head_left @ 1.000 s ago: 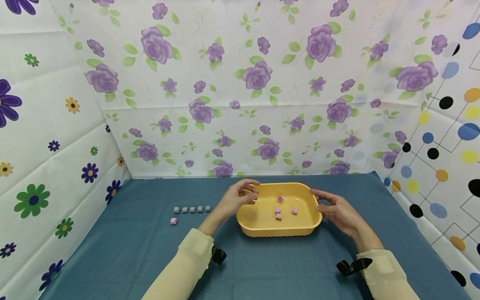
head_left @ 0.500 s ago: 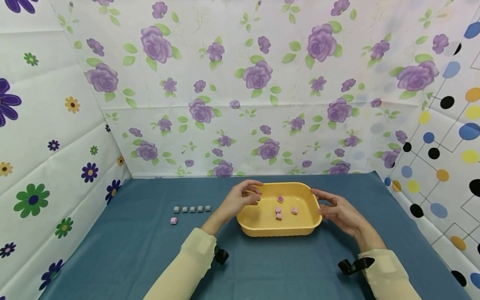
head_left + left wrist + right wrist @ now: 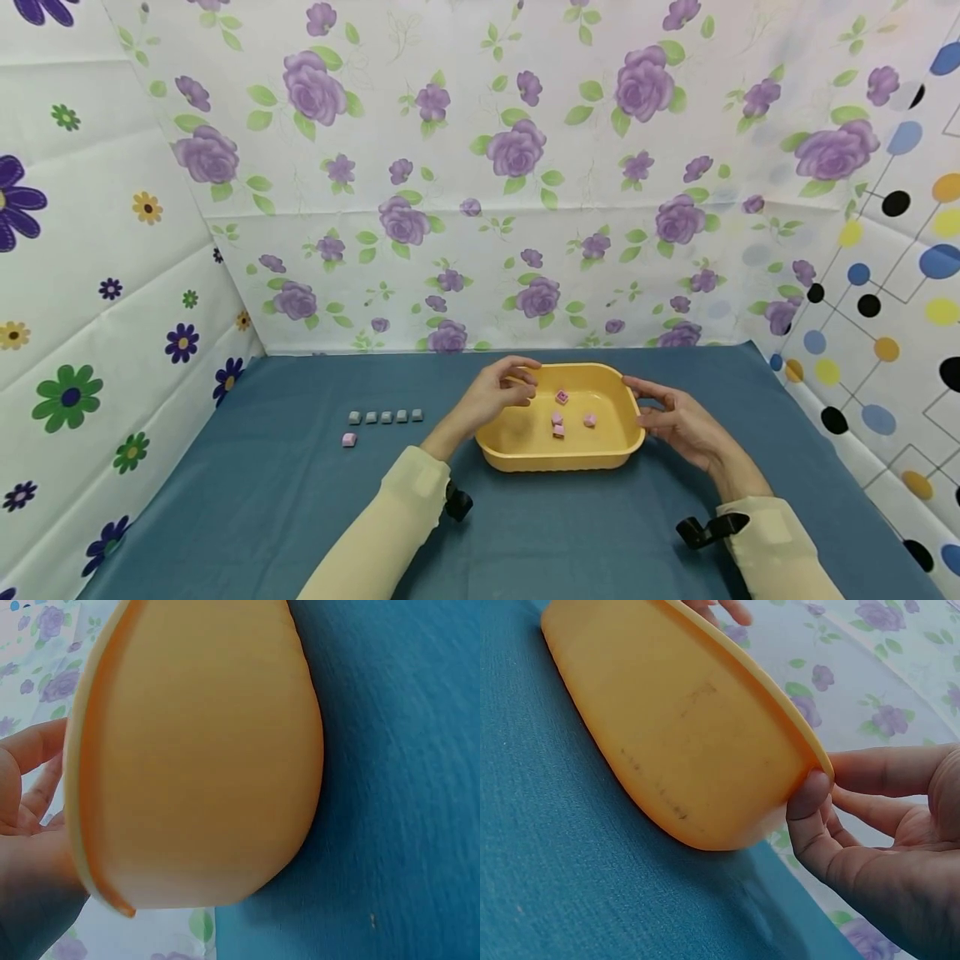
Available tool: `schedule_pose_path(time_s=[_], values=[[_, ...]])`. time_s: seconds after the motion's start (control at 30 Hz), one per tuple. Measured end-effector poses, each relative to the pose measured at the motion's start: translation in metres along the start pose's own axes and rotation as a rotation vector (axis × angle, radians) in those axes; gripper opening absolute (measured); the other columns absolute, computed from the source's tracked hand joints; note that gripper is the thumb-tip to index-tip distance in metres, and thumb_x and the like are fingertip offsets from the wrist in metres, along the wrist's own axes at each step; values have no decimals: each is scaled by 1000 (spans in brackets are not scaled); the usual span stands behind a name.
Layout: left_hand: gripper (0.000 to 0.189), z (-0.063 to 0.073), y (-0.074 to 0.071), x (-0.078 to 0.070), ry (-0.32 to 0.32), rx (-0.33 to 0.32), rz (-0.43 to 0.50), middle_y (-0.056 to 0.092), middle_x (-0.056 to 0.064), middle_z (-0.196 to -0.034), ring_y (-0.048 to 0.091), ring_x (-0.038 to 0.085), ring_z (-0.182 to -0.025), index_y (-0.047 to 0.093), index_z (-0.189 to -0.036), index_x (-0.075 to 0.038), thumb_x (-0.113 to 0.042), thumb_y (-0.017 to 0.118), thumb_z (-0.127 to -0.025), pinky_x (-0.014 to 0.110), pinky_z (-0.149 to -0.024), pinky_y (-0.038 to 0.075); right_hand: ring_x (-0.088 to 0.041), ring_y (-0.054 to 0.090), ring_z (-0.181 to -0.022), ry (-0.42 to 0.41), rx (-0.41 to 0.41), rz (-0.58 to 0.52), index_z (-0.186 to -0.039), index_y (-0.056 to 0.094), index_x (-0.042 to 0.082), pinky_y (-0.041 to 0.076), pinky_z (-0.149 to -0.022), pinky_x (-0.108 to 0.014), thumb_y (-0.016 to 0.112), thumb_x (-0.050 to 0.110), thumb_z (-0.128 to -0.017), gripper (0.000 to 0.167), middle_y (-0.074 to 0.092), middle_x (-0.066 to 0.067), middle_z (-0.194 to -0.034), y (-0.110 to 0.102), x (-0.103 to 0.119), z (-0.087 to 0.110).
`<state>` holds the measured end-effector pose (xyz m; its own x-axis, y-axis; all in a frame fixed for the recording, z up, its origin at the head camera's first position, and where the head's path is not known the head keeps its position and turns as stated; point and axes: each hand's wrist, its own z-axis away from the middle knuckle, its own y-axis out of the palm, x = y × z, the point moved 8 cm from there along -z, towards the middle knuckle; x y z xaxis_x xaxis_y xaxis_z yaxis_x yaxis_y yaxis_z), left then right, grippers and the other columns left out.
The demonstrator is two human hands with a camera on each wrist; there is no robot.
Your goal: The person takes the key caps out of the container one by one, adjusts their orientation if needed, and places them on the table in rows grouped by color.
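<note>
A yellow plastic tub (image 3: 517,461) stands on the cloth, with several small pink keycap-like pieces (image 3: 589,421) scattered inside. My right hand (image 3: 686,429) pinches the tub's right rim; in the right wrist view the thumb (image 3: 810,796) presses its outer wall. Over the tub's left part hovers my left hand (image 3: 491,396), fingers loosely bent and nothing seen between them. It hides the tub's back left corner. The left wrist view shows this hand (image 3: 30,802) beyond the tub's rim. Left of the tub, several grey keycap-like pieces (image 3: 386,417) lie in a row, with one pink piece (image 3: 348,440) below the row's left end.
A blue cloth (image 3: 555,533) covers the table. Flowered sheets (image 3: 450,167) rise behind it and on the left, and a dotted sheet (image 3: 892,333) stands on the right. Black cameras (image 3: 459,502) are strapped to both wrists.
My left hand has shifted a little to the right over the tub. The right hand keeps its hold on the rim, and the pieces lie where they were.
</note>
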<state>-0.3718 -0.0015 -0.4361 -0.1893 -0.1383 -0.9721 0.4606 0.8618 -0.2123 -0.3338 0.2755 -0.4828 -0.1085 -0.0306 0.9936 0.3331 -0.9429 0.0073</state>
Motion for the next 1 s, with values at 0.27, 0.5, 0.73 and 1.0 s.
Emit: schedule_pose_path(time_s=[0.27,0.5,0.73,1.0], values=[[38,-13,12,0,-12,19,10,63,25,-125,62,50,-117,59,-142,-3,-6,63,-104,49,-97,57,-21,64,-111,-12,0,-2,-165,26,4,57,-86,-31,64,-3,-99,76,36,-20,-141,-2,0,0],[37,-18,22,4,-23,36,-4,64,20,-120,60,50,-116,59,-141,-3,-5,62,-105,56,-99,54,-22,65,-115,-7,-4,0,-165,26,5,57,-87,-33,65,-2,-99,76,35,-22,-143,-1,-1,0],[38,-20,26,9,-23,35,-9,64,21,-121,61,49,-114,59,-141,0,-4,62,-104,57,-99,54,-22,65,-120,-3,-15,4,-165,28,5,58,-90,-34,66,-1,-99,76,36,-22,-143,0,-1,0],[37,-25,37,12,-10,58,-21,63,30,-125,62,49,-115,58,-141,3,2,58,-104,49,-96,58,-21,65,-120,-4,-8,1,-165,26,5,58,-93,-35,67,0,-99,78,36,-21,-143,-1,-2,0]])
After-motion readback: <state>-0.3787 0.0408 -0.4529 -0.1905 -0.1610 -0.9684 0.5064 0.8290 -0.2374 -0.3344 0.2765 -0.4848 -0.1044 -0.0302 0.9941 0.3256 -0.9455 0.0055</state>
